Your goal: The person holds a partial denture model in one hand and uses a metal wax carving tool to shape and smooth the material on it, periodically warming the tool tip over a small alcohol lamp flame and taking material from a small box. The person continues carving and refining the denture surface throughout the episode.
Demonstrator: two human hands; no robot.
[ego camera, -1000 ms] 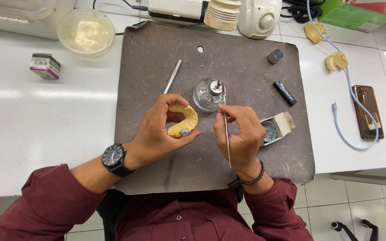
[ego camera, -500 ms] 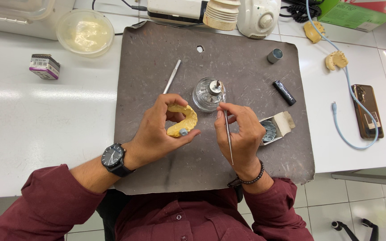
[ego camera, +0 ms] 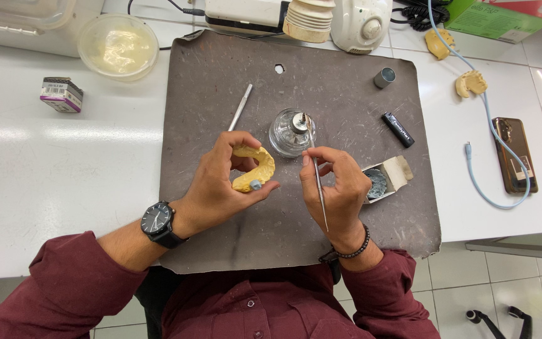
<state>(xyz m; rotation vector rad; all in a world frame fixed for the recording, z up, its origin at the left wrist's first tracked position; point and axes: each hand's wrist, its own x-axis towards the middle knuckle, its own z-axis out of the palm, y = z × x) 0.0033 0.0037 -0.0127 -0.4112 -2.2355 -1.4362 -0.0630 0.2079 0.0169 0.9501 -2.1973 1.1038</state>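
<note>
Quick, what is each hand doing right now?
Left hand: closed around the yellow horseshoe-shaped dental cast.
Right hand: closed on the thin metal instrument, tip at the glass burner.

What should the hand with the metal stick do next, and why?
Probably carry the metal tool across to the yellow dental cast. Its tip sits at the glass burner's wick, likely warming, while the left hand holds the cast up, and the right hand grips the tool like a pen.

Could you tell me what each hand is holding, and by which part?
The left hand holds the yellow cast by its curved arch. The right hand pinches the metal tool near its middle, with the tip up at the glass burner.
</note>
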